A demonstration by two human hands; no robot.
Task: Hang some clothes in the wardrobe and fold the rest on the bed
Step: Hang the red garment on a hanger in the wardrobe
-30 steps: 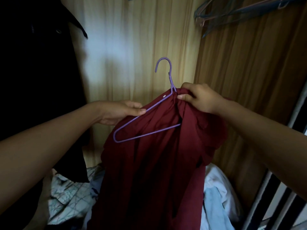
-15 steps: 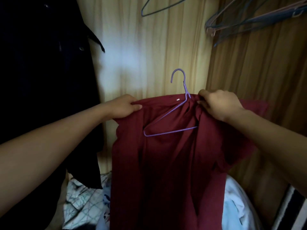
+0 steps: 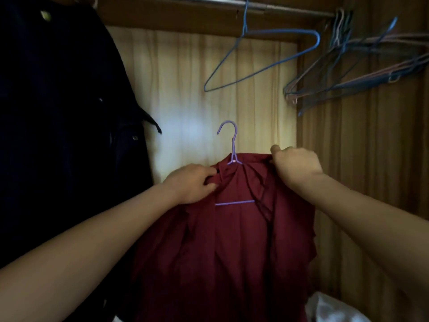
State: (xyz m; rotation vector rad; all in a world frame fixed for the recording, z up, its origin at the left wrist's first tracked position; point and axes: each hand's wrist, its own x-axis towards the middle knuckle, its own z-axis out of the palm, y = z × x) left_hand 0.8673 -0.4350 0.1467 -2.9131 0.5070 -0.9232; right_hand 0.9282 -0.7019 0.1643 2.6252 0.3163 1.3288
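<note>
A dark red shirt (image 3: 232, 247) hangs on a purple wire hanger (image 3: 233, 145) in front of the wardrobe's pale back panel. The hanger's hook stands free above the collar, and its lower bar shows through the open neck. My left hand (image 3: 192, 184) grips the shirt's left shoulder. At the right shoulder, my right hand (image 3: 294, 166) clutches the cloth. The wardrobe rail (image 3: 278, 6) runs across the top, well above the hook.
A dark garment (image 3: 65, 112) hangs at the left. An empty blue hanger (image 3: 262, 59) dangles from the rail, and several empty hangers (image 3: 352, 73) bunch at the right by the wooden side wall (image 3: 371, 182). White cloth (image 3: 329, 310) lies at the bottom right.
The shirt now covers both hanger shoulders. My left hand moved from the hanger's arm to the left shoulder cloth. The view tilted up, showing the rail.
</note>
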